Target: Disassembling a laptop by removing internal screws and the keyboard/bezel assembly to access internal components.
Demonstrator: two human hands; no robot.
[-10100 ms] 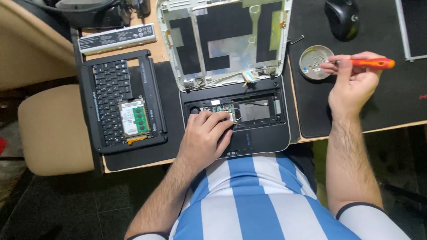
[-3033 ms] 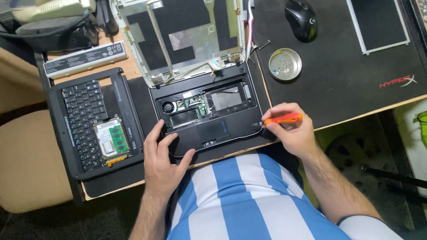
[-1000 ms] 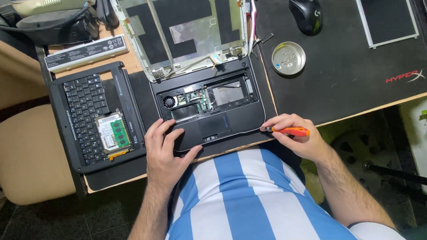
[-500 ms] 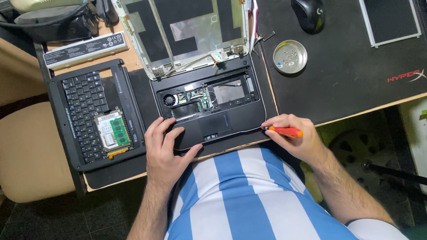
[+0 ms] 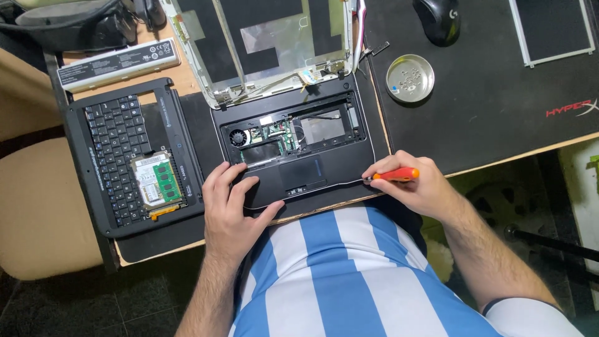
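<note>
Laptop base: black laptop base [image 5: 299,156] lies opened on the desk's near edge, its fan and green board showing in the far half, touchpad in the near half.
Left hand: left hand [image 5: 231,206] rests flat on the base's near left corner, fingers spread over the palm rest, thumb hooked along the near edge.
Right hand: right hand [image 5: 415,187] is closed around an orange-handled screwdriver [image 5: 394,175], thumb and fingers pinching the handle (the tip itself is too small to make out) at the base's near right corner.
Screen lid: stripped lid [image 5: 268,43] stands open behind the base, bare metal and black patches inside.
Left of base: detached keyboard panel [image 5: 125,156] lies face up, a small drive with a green memory board [image 5: 157,180] resting on its keys.
Far left: long grey battery pack [image 5: 118,62] lies on the wood.
Right side: round metal dish [image 5: 410,78] with tiny screws sits on the black desk mat [image 5: 486,112], a black mouse [image 5: 437,19] beyond it.
Clothing: blue-and-white striped shirt [image 5: 337,274] fills the near middle.
</note>
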